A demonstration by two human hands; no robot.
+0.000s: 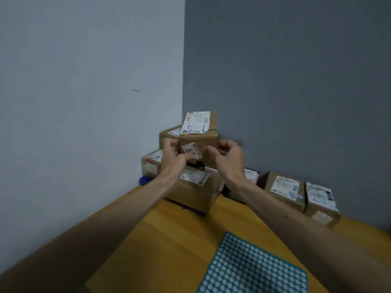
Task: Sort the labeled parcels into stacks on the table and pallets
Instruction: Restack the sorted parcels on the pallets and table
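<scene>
Gripping the small brown parcel (pixel 200 142) at twelve o'clock, our left hand (pixel 173 154) and right hand (pixel 229 158) curled round its two sides, we held it at the top of the corner stack (pixel 190 192) on the table (pixel 169 240), apparently mid-placement. Next it needed squaring on the box beneath before release. Two labeled boxes (pixel 283 188) at two o'clock and a dotted mat (pixel 254 267) at five stood clear; only the uneven stack threatened trouble.
</scene>
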